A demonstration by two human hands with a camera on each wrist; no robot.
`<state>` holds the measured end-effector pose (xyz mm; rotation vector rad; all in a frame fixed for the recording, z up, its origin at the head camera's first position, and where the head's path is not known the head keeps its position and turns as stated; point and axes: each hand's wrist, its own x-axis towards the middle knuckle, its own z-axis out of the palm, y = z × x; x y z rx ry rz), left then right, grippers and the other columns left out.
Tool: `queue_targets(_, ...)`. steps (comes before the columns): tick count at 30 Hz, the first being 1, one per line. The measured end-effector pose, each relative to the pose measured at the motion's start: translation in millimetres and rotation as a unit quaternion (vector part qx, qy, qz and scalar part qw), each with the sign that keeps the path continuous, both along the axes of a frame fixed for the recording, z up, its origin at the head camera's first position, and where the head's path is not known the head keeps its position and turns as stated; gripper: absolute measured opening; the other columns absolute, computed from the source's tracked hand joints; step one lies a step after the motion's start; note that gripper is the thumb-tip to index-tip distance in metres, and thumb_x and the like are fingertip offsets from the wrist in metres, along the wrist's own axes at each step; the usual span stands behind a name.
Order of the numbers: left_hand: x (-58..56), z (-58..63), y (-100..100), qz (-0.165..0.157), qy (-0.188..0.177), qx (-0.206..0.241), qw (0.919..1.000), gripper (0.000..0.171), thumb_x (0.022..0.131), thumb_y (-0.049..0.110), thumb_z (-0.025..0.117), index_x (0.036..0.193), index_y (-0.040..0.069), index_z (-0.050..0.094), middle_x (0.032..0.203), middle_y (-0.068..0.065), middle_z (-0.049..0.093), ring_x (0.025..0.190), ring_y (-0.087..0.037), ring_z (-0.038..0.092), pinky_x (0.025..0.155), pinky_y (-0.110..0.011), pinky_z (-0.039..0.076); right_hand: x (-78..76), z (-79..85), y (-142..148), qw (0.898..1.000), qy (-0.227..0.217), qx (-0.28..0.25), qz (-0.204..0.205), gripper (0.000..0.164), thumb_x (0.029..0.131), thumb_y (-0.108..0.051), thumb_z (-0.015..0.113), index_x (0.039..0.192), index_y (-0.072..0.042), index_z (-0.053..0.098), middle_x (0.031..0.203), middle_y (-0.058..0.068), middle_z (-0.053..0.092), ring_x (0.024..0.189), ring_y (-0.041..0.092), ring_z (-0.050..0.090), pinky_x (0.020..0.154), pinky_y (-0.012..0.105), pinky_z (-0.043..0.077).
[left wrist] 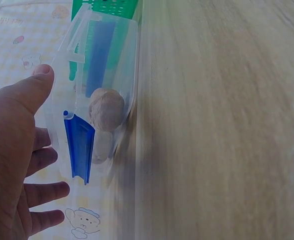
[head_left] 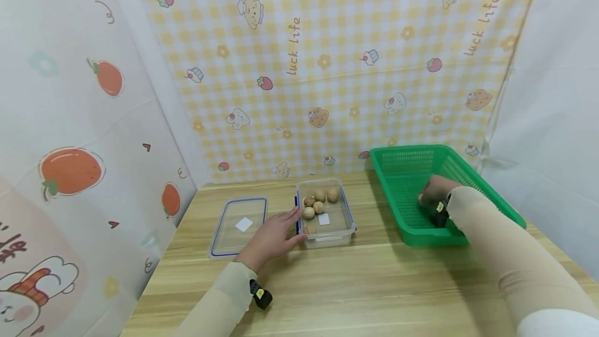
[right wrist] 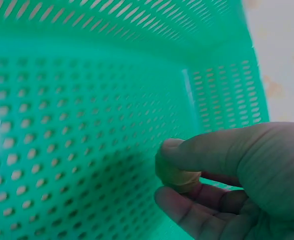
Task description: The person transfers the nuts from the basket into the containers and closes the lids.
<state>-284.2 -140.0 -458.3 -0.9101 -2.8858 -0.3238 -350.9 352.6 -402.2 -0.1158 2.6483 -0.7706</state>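
Observation:
My right hand [head_left: 437, 190] is down inside a green plastic basket [head_left: 396, 204]. In the right wrist view its thumb and fingers pinch a walnut [right wrist: 178, 176] over the perforated basket floor. At the left wall of a clear plastic food container [head_left: 339, 217], my left hand [head_left: 276, 235] has its fingers spread, with the fingertips right at the rim. Several walnuts [head_left: 319, 207] lie in that container, together with a small white packet [head_left: 324, 219]. A blue side clasp [left wrist: 80, 150] hangs down beside the left fingers in the left wrist view.
A clear lid with a blue seal [head_left: 224, 233] lies flat on the wooden table [head_left: 355, 290], left of the container. Patterned cloth [head_left: 323, 92] hangs behind the table, with more cloth at the left side. The basket stands at the right.

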Motion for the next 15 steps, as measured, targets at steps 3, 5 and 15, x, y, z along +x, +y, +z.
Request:
queue_targets(3, -0.6, 0.3, 0, 0.000, 0.004, 0.001, 1.0000, 0.077, 0.100, 0.062, 0.049, 0.159, 0.014, 0.034, 0.162, -0.009, 0.034, 0.143, -0.035, 0.042, 0.116, -0.050, 0.035, -3.5, 10.6, -7, 1.000, 0.013, -0.025, -0.002, 0.037, 0.101, -0.015, 0.058, 0.065, -0.013, 0.050, 0.063, -0.001, 0.043, 0.056, 0.016, 0.033, 0.059, 0.033, 0.038)
queue_targets(5, -0.7, 0.8, 0, -0.001, 0.005, 0.002, 1.0000, 0.077, 0.100, 0.062, 0.049, 0.158, 0.013, 0.035, 0.162, -0.010, 0.035, 0.142, -0.035, 0.042, 0.116, -0.050, 0.035, -4.9, 18.3, -13, 0.999, 0.024, -0.042, 0.000, 0.038, 0.101, -0.016, 0.058, 0.065, -0.008, 0.049, 0.062, -0.002, 0.042, 0.055, 0.013, 0.033, 0.059, 0.034, 0.039)
queue_targets(15, 1.8, 2.9, 0, -0.004, 0.002, 0.010, 0.9999, 0.077, 0.100, 0.060, 0.052, 0.157, 0.011, 0.038, 0.161, -0.011, 0.037, 0.141, -0.039, 0.044, 0.116, -0.052, 0.035, -5.8, 46.2, -54, 0.993, 0.068, -0.095, -0.025, 0.050, 0.102, -0.023, 0.059, 0.136, 0.013, 0.055, 0.067, 0.004, 0.053, 0.069, 0.022, 0.048, 0.079, 0.043, 0.045)
